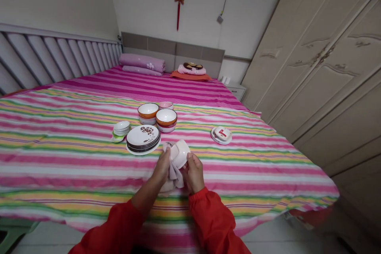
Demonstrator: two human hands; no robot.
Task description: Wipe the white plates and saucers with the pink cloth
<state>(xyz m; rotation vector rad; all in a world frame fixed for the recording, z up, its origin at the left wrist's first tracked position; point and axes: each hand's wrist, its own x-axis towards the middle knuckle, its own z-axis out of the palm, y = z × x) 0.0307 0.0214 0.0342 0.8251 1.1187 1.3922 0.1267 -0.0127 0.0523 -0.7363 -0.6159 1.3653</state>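
A small white bowl [183, 155] is tilted between my two hands, its outside and base facing up and left. My right hand [195, 172] grips its right side, thumb on the outer wall. My left hand [162, 166] is closed on a pale lilac cloth [175, 174], which touches the bowl's left side and hangs below it. Just beyond my left hand stands a stack of dark-edged plates [141, 136] with a brown flower pattern on top. Behind it are orange-rimmed bowls [166, 117] in stacks.
Small white bowls [122, 127] sit on a green-edged dish [117, 138] at left. To the right, a white dish with a red mark [222, 133] rests on small plates [217, 140]. A striped sheet [253, 166] covers the bed; wardrobes [312, 59] stand at right.
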